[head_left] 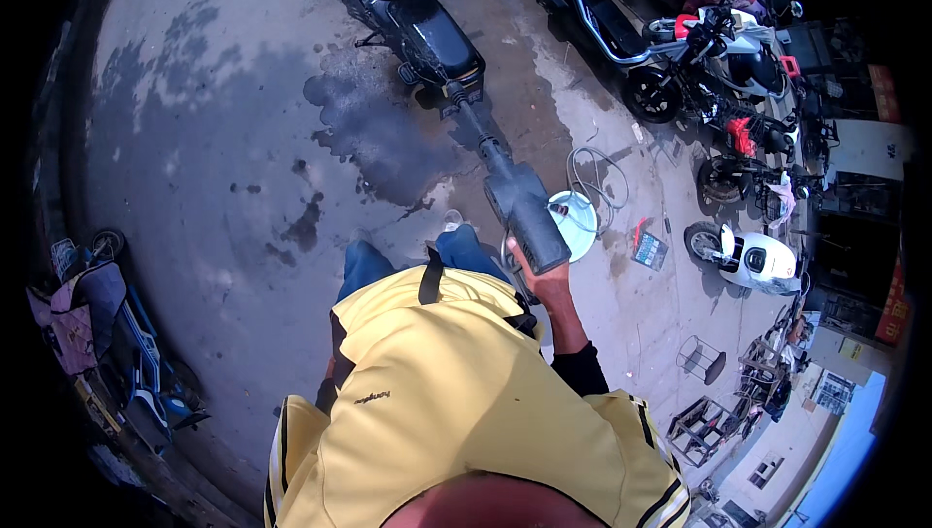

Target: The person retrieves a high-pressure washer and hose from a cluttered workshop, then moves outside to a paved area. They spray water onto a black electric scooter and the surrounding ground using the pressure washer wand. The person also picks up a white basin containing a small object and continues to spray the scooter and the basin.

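Observation:
My right hand (546,280) is closed around the grip of a black cordless pressure washer gun (529,208). The gun's dark nozzle tube (468,115) points forward and away from me, its tip in line with the rear of a wet black scooter (427,28). Whether the tip touches the scooter I cannot tell. Under the gun, slightly to its right, stands a white bucket (581,227) with a clear hose (607,179) coiled at its far side. Of my left hand (330,370) only a sliver shows beside my yellow shirt; its fingers are hidden.
Wet patches (388,140) darken the pavement around the scooter. A flat red-and-grey packet (649,247) lies right of the bucket. Several parked scooters, including a white one (757,261), line the right side. A wire stool (701,361) stands at lower right; a blue vehicle (146,363) is at left.

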The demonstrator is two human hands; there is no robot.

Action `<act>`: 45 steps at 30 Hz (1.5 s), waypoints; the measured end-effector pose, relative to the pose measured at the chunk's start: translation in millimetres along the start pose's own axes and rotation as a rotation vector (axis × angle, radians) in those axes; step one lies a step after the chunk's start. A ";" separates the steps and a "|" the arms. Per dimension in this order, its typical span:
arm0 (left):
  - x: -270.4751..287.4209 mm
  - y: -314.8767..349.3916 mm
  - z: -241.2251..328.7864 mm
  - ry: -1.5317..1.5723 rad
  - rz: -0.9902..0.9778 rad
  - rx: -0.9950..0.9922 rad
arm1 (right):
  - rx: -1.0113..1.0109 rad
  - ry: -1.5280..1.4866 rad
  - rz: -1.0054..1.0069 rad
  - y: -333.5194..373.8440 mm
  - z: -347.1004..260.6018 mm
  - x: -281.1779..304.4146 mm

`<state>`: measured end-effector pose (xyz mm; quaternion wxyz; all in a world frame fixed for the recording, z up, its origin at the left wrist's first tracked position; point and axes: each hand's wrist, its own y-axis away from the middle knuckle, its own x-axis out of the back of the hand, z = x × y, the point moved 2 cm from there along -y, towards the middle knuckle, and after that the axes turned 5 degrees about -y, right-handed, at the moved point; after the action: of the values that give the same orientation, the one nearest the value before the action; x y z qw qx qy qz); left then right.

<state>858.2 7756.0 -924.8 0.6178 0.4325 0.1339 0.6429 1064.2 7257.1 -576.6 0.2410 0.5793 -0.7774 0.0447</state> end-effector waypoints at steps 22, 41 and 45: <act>244.8 -173.2 136.6 0.035 -0.355 -0.039 | -0.179 -0.114 0.339 155.7 -52.2 -125.6; 261.3 -137.9 119.3 -0.237 -0.294 -0.104 | -0.199 0.060 0.303 90.7 -42.9 -130.3; 225.4 -87.5 185.3 -0.220 -0.258 -0.039 | -0.167 0.003 0.344 94.9 -44.0 -115.3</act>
<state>1082.2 7911.7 -789.2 0.7145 0.4673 0.1072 0.5096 1015.5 7404.7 -567.1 0.2782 0.4158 -0.8656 0.0212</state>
